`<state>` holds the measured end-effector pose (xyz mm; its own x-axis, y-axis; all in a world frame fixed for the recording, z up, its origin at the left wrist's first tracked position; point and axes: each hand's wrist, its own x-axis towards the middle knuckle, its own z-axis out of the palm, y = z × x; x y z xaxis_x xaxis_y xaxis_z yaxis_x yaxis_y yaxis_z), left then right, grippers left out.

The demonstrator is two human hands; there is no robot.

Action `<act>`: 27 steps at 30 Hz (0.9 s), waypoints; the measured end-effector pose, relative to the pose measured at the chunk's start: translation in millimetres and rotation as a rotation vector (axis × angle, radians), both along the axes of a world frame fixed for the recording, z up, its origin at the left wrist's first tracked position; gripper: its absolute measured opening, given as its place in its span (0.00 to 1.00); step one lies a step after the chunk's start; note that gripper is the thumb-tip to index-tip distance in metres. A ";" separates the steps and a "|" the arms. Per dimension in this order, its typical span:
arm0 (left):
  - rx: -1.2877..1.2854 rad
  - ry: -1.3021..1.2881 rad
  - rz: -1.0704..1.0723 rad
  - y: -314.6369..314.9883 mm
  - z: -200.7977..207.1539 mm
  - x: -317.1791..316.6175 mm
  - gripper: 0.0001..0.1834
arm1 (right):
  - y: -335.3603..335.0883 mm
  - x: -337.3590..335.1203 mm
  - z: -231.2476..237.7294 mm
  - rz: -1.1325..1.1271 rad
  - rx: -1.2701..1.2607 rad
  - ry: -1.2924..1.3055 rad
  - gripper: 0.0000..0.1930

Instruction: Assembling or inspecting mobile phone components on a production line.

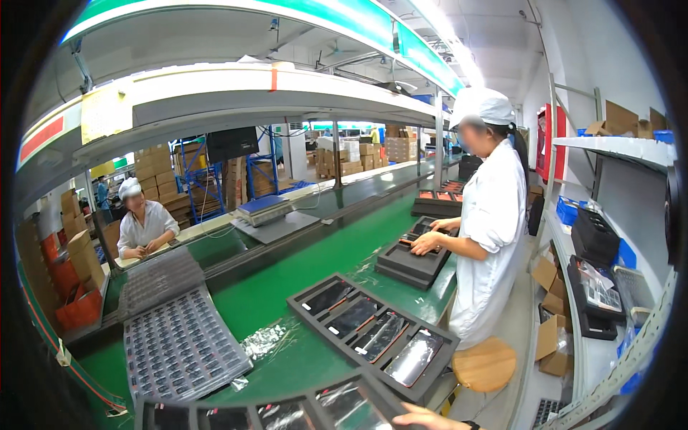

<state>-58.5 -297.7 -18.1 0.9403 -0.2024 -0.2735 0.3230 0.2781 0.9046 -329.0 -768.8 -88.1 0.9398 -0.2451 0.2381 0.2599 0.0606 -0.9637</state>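
Note:
At the lower edge, my right hand [424, 418] is at the right end of a black foam tray [380, 390], its fingers over the rim; the lower part of the hand is cut off. Phone-like devices with dark glossy faces [351, 407] lie in the tray's slots, some under shiny film. My left hand is not in view. Just beyond, a second black foam tray [373, 312] holds more such devices [413, 357] on the green belt.
A clear blister tray [183, 344] of small dark parts lies on the green belt [265, 301] at left, beside small plastic bits [264, 341]. A co-worker [491, 215] at right handles stacked foam trays [412, 261]; another person [143, 226] sits at far left. A wooden stool [485, 364] stands right.

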 end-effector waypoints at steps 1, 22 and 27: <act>-0.126 0.022 0.021 -17.0 0.0 15.4 0.22 | -3.2 -6.5 -4.0 -0.093 0.066 0.045 0.32; -0.184 -0.229 -1.016 -151.9 -59.6 44.1 0.36 | -75.3 18.3 -59.1 -0.958 0.523 -0.318 0.15; 0.009 -0.120 -0.832 -128.0 -88.5 51.0 0.23 | -77.5 28.6 -71.3 -1.016 0.583 -0.273 0.14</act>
